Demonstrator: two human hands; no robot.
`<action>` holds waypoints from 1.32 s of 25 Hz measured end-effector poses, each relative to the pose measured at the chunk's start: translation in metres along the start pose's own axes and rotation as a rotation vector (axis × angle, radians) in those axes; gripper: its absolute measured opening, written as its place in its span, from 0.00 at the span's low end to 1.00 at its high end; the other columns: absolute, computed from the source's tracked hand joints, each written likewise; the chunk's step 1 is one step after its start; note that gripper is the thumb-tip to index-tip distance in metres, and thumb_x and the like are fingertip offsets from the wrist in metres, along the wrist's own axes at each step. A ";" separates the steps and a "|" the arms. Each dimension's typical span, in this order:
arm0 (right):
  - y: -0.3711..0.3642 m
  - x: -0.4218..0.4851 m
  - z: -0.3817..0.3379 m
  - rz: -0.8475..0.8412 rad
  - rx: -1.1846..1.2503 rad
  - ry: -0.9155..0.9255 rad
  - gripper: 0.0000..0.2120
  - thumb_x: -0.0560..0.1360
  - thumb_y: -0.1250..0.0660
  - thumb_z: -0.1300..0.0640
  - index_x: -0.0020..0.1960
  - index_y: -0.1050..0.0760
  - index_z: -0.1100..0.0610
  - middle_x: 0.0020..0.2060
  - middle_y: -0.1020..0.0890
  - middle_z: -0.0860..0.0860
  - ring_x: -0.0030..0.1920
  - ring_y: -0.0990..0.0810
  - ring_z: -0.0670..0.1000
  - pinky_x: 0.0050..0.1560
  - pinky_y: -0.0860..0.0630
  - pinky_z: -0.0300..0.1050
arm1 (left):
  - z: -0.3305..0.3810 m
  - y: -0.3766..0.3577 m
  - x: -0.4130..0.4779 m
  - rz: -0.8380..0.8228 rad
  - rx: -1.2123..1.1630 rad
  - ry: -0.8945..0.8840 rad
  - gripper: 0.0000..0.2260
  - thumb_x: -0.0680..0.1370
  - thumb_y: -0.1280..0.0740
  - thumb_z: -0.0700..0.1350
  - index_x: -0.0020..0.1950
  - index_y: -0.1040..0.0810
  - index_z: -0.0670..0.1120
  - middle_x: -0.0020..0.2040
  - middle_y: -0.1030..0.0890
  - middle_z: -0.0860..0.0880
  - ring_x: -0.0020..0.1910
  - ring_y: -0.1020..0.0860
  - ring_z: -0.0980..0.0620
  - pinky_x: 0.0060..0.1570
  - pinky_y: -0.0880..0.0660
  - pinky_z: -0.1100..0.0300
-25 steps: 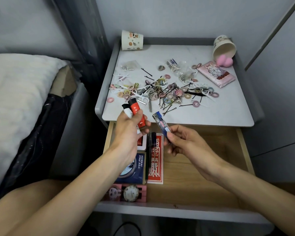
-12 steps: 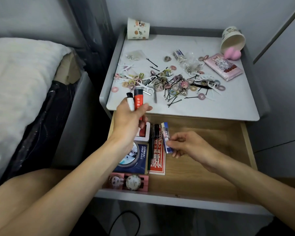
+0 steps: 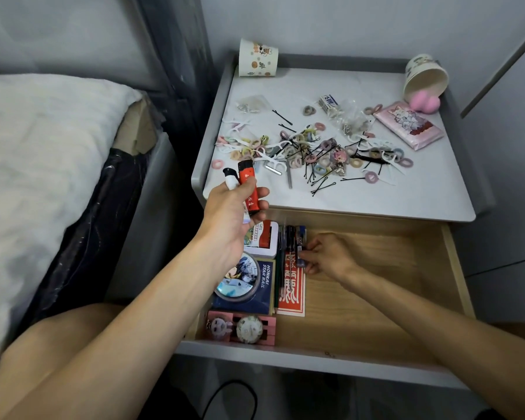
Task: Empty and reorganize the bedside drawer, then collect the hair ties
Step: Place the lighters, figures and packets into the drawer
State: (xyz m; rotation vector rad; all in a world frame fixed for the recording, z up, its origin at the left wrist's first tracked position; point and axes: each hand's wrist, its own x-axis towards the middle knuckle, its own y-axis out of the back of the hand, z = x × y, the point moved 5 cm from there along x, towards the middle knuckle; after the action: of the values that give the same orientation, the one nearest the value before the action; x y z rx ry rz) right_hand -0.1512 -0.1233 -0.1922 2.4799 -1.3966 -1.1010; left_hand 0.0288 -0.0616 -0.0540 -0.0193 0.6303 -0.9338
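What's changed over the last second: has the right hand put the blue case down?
The right hand carried the blue case down into the drawer and set it beside the pens; its fingertips still pinch it. The left hand keeps holding the red lighter and white lighter above the drawer's left side. Hair ties on the tabletop lie as before.

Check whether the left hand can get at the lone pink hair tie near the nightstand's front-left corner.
Probably reachable: the left hand is near the pink hair tie, nothing between them. But it grips a red lighter and a white lighter, so grasping looks awkward.
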 end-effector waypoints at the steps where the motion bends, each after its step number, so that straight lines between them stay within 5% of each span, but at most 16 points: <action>1: -0.001 0.001 0.000 0.006 -0.007 0.014 0.04 0.76 0.30 0.63 0.46 0.25 0.62 0.36 0.16 0.60 0.30 0.18 0.51 0.36 0.18 0.45 | -0.001 -0.001 -0.001 -0.003 0.003 0.007 0.06 0.82 0.36 0.40 0.58 0.25 0.40 0.41 0.18 0.45 0.31 0.24 0.52 0.34 0.26 0.60; 8: -0.003 0.004 0.000 0.046 -0.113 0.051 0.08 0.76 0.28 0.60 0.40 0.25 0.58 0.29 0.18 0.53 0.26 0.20 0.48 0.27 0.24 0.39 | -0.007 -0.006 -0.005 -0.050 0.083 0.052 0.09 0.82 0.36 0.40 0.60 0.26 0.37 0.44 0.15 0.43 0.32 0.20 0.51 0.32 0.23 0.60; 12: 0.009 -0.005 -0.010 0.079 -0.242 0.113 0.11 0.75 0.28 0.54 0.37 0.26 0.52 0.28 0.21 0.47 0.26 0.24 0.45 0.30 0.29 0.40 | -0.009 -0.009 -0.009 -0.099 0.288 0.041 0.06 0.81 0.35 0.44 0.56 0.24 0.43 0.47 0.14 0.46 0.26 0.26 0.53 0.27 0.35 0.62; 15: 0.024 -0.038 -0.040 0.082 0.076 0.230 0.07 0.79 0.33 0.53 0.42 0.21 0.51 0.32 0.21 0.46 0.31 0.26 0.45 0.32 0.31 0.38 | -0.016 -0.014 -0.010 -0.183 0.356 0.051 0.06 0.80 0.33 0.44 0.55 0.23 0.43 0.44 0.14 0.46 0.25 0.32 0.56 0.23 0.40 0.66; 18: 0.034 -0.075 -0.066 -0.089 0.537 0.226 0.12 0.80 0.36 0.49 0.51 0.19 0.56 0.40 0.19 0.51 0.38 0.24 0.47 0.35 0.29 0.38 | -0.032 -0.022 -0.015 -0.299 0.451 0.080 0.04 0.80 0.32 0.44 0.51 0.23 0.43 0.39 0.19 0.47 0.25 0.32 0.57 0.22 0.38 0.67; 22: 0.036 -0.085 -0.063 -0.116 0.568 0.205 0.11 0.79 0.34 0.52 0.51 0.19 0.60 0.39 0.18 0.53 0.40 0.22 0.47 0.42 0.29 0.41 | -0.055 -0.033 -0.026 -0.458 0.585 0.119 0.02 0.80 0.33 0.41 0.49 0.22 0.44 0.38 0.21 0.47 0.28 0.24 0.54 0.25 0.30 0.65; 26: 0.033 -0.079 -0.058 -0.035 0.542 0.192 0.15 0.80 0.34 0.51 0.52 0.19 0.63 0.41 0.17 0.54 0.41 0.22 0.47 0.47 0.29 0.43 | -0.056 -0.027 -0.020 -0.382 0.574 0.113 0.05 0.81 0.35 0.42 0.53 0.23 0.41 0.41 0.19 0.45 0.27 0.23 0.53 0.23 0.32 0.66; 33: 0.032 -0.076 -0.044 -0.095 0.419 0.082 0.15 0.83 0.42 0.46 0.48 0.26 0.57 0.31 0.25 0.50 0.26 0.32 0.45 0.25 0.37 0.34 | -0.037 -0.020 -0.011 -0.193 0.512 0.016 0.16 0.82 0.37 0.54 0.53 0.22 0.40 0.32 0.31 0.53 0.24 0.40 0.58 0.24 0.44 0.66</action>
State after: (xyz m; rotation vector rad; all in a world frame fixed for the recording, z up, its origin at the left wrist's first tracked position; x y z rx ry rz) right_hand -0.1708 -0.0947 -0.1054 2.8619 -1.6431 -0.7711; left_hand -0.0097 -0.0566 -0.0736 0.3905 0.3929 -1.2618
